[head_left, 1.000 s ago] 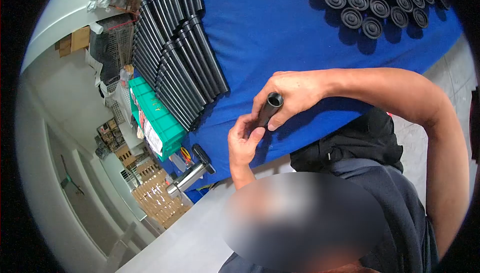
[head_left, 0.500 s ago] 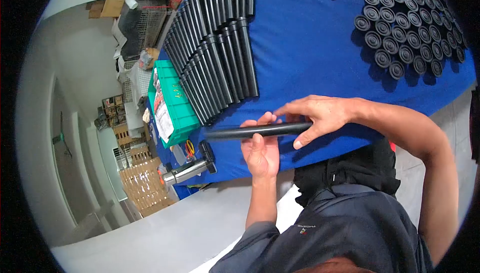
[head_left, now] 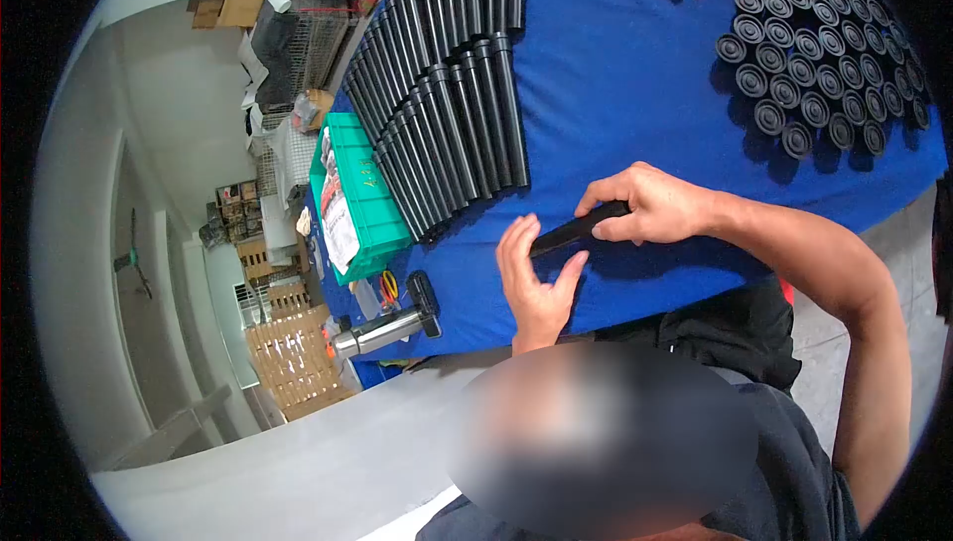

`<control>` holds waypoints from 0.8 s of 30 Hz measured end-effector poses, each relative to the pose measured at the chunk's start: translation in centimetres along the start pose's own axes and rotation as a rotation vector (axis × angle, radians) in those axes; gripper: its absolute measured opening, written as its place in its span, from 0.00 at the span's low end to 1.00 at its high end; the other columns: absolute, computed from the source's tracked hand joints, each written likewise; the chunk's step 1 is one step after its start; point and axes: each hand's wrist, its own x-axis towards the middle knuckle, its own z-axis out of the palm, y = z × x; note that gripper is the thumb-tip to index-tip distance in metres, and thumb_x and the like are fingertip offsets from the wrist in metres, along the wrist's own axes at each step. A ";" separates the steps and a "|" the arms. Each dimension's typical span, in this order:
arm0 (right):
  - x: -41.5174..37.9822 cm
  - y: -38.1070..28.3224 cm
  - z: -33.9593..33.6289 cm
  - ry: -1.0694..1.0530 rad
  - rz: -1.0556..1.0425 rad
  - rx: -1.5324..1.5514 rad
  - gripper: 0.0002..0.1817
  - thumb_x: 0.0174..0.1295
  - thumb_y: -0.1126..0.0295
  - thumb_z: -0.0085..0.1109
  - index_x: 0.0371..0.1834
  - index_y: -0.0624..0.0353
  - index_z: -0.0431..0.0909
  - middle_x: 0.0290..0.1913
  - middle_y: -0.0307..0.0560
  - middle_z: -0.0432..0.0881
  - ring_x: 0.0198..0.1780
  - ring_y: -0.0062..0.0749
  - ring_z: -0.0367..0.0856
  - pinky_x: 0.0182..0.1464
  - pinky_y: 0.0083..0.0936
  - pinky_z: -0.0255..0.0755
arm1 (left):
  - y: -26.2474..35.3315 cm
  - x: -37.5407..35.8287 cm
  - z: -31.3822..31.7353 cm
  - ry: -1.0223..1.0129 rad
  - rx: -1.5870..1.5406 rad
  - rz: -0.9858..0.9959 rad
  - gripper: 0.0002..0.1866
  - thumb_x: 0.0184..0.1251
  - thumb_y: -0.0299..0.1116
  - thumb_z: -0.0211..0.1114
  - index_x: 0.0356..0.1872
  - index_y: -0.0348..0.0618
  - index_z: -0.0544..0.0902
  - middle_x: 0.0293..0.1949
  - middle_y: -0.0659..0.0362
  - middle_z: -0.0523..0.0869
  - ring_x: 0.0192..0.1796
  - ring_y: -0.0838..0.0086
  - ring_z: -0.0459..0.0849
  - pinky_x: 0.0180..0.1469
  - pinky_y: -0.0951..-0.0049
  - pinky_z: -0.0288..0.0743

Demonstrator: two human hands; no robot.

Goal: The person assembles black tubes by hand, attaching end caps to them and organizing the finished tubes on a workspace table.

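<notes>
My right hand (head_left: 650,205) is closed round one end of a black tube (head_left: 576,232), thumb on the near side and fingers over the far side. The tube looks short from here, tilted so that its other end points at my left hand (head_left: 536,281). That hand is open, its fingers stretched up and its thumb held apart. The tube's end lies against or just beside these fingers; whether they touch cannot be made out. Beneath both hands is a blue cloth (head_left: 615,74).
Rows of black tubes (head_left: 447,134) lie at the upper left. Several round ridged black caps (head_left: 814,109) stand grouped at the right. A green crate (head_left: 372,213) holds papers, with yellow-handled scissors (head_left: 389,286) and a silver-and-black hammer-shaped tool (head_left: 392,328) nearby.
The tube has swung from lying lengthwise across both hands to a foreshortened tilt. My left hand has loosened from beneath it and spread; my right hand has closed on its end.
</notes>
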 end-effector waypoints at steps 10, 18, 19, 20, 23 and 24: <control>-0.4 -0.5 -0.1 -0.179 0.006 0.233 0.26 0.60 0.71 0.68 0.63 0.61 0.79 0.30 0.45 0.86 0.26 0.25 0.81 0.31 0.28 0.76 | -1.4 0.5 -0.7 -0.418 -0.548 -0.528 0.19 0.58 0.21 0.74 0.50 0.37 0.78 0.47 0.60 0.83 0.52 0.75 0.82 0.58 0.72 0.74; 0.1 0.7 0.7 -0.280 -0.093 0.261 0.26 0.61 0.76 0.68 0.64 0.61 0.79 0.51 0.50 0.90 0.42 0.28 0.86 0.47 0.28 0.79 | -2.7 1.1 -2.5 -0.661 -0.662 -0.371 0.21 0.64 0.36 0.75 0.53 0.33 0.82 0.47 0.57 0.83 0.52 0.72 0.81 0.56 0.71 0.75; 0.0 0.7 0.8 -0.271 -0.093 0.252 0.25 0.60 0.76 0.68 0.64 0.61 0.79 0.51 0.50 0.90 0.44 0.28 0.86 0.48 0.29 0.79 | -2.8 1.0 -2.6 -0.674 -0.669 -0.393 0.22 0.65 0.38 0.75 0.53 0.32 0.83 0.47 0.57 0.83 0.52 0.71 0.81 0.55 0.71 0.75; -0.1 0.4 0.6 -0.262 -0.093 0.240 0.25 0.60 0.76 0.68 0.63 0.61 0.79 0.51 0.50 0.90 0.46 0.29 0.87 0.49 0.29 0.79 | -2.8 1.0 -2.6 -0.686 -0.677 -0.413 0.23 0.66 0.40 0.74 0.53 0.32 0.83 0.47 0.57 0.82 0.52 0.71 0.81 0.55 0.71 0.75; -0.2 0.1 0.4 -0.255 -0.084 0.226 0.25 0.60 0.76 0.68 0.62 0.62 0.80 0.51 0.51 0.89 0.48 0.30 0.87 0.51 0.30 0.79 | -3.8 0.8 -2.8 -0.735 -0.663 -0.398 0.24 0.70 0.45 0.71 0.55 0.33 0.82 0.47 0.58 0.82 0.50 0.71 0.81 0.53 0.72 0.74; -0.2 0.1 0.4 -0.256 -0.081 0.224 0.24 0.60 0.76 0.68 0.62 0.62 0.80 0.51 0.51 0.89 0.48 0.30 0.87 0.51 0.31 0.80 | -3.6 0.8 -2.7 -0.714 -0.725 -0.448 0.24 0.69 0.43 0.72 0.56 0.33 0.82 0.47 0.58 0.82 0.50 0.72 0.81 0.54 0.71 0.74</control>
